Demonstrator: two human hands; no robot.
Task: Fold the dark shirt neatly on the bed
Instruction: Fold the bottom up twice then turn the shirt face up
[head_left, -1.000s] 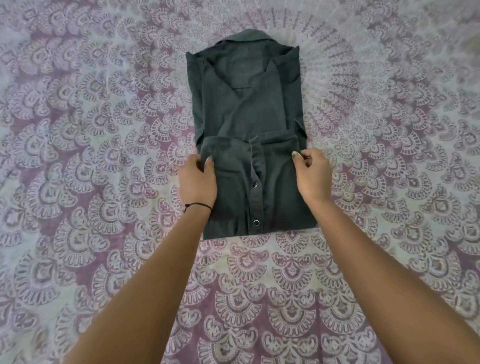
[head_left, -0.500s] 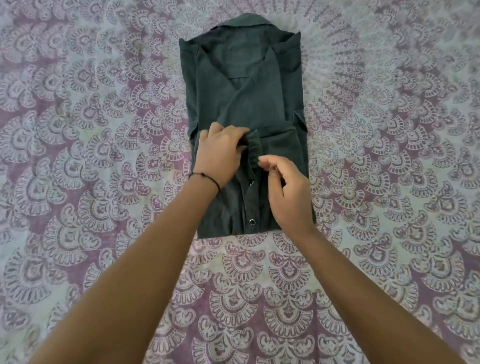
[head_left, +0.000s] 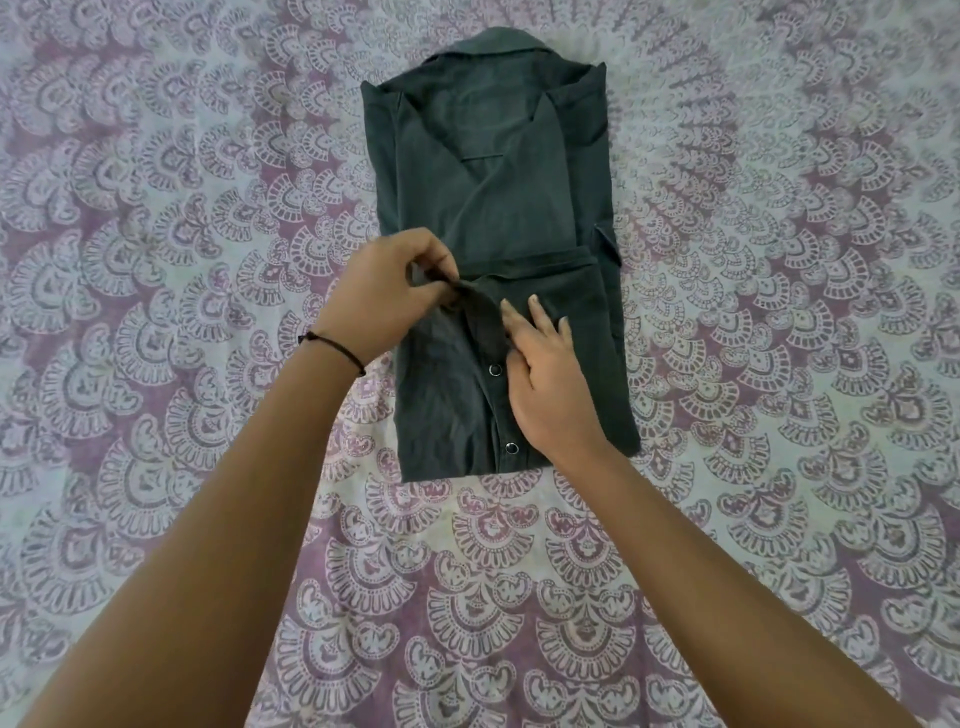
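**Dark shirt: placket adjustment on the folded hem section**

On the bed (head_left: 156, 364), covered by a purple and white patterned sheet, the dark shirt (head_left: 498, 208) lies folded into a narrow rectangle, collar at the far end and hem section turned up over the near half.

Compared with half a second earlier, the left hand (head_left: 384, 296) has shifted from lying curled over the upper edge of the turned-up section to pinching it: thumb and fingers (head_left: 441, 270) are closed on a small ridge of fabric at the top of the button placket (head_left: 491, 332). The right hand (head_left: 550, 384) has lowered onto the cloth; its fingers are extended and nearly flat, pressing beside the placket, gripping nothing visible.

Two metal snaps show on the placket. A thin black band (head_left: 332, 345) circles the left wrist.
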